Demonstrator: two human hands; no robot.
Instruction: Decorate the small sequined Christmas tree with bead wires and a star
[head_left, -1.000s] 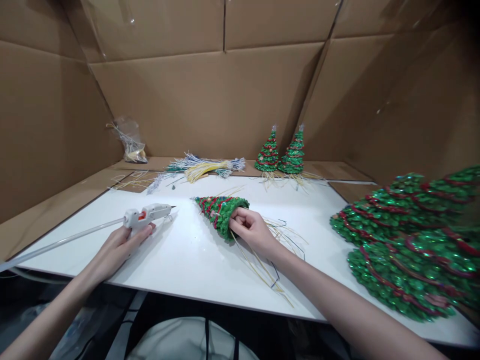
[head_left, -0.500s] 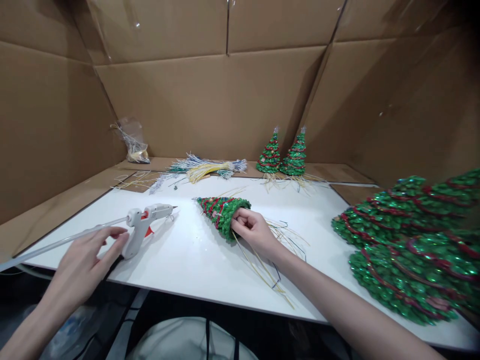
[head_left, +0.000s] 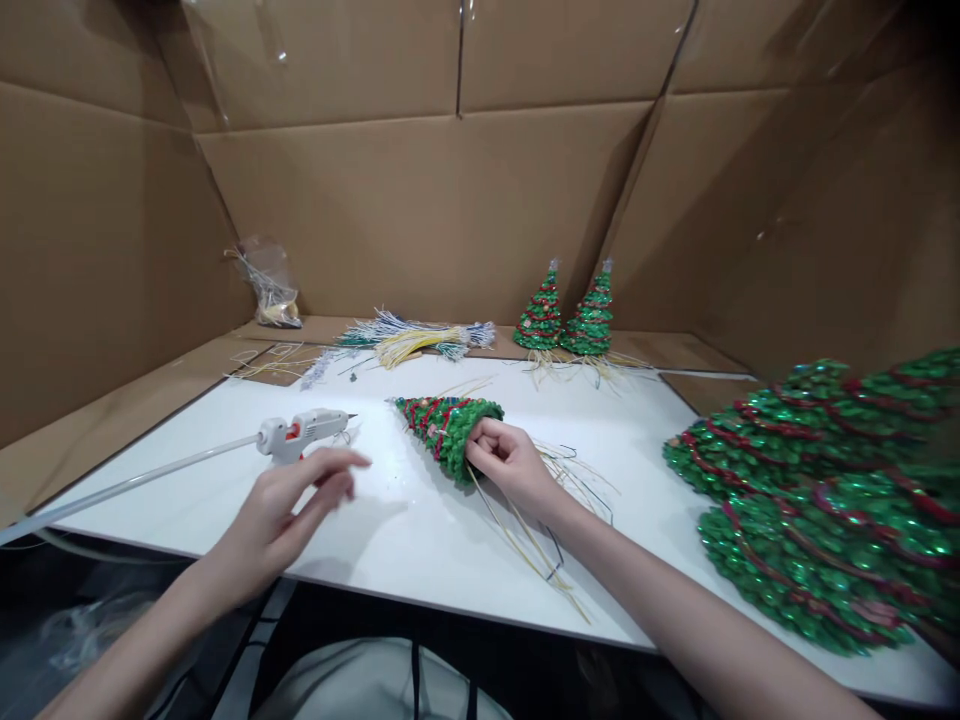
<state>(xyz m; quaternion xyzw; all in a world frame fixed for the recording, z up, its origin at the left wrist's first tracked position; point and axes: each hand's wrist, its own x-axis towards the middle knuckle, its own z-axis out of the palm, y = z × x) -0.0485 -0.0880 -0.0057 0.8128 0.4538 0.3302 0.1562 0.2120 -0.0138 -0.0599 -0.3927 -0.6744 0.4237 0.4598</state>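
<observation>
A small decorated tree (head_left: 442, 430) lies on its side near the middle of the table (head_left: 405, 560), its long axis running roughly left to right, tip toward the left edge and open base toward the right. The right hand (head_left: 514, 465) is the nearer one, touching that base from the right-edge side; its fingers are curled together, gripping at the rim, with the fingertips hidden inside. Yellow stems (head_left: 517, 525) trail from the base beneath the wrist toward the front edge.

The left hand (head_left: 292, 510) hovers near the front edge, apart from the tree, which lies beyond it and to its right. Its thumb and forefinger are slightly apart, slightly blurred, and hold nothing. Just beyond it is a glue gun (head_left: 311, 428), nozzle toward the tree.

Wire bundles (head_left: 409, 342) and two upright trees (head_left: 538, 312) are by the far edge; more green trees (head_left: 810, 560) crowd the right edge.
</observation>
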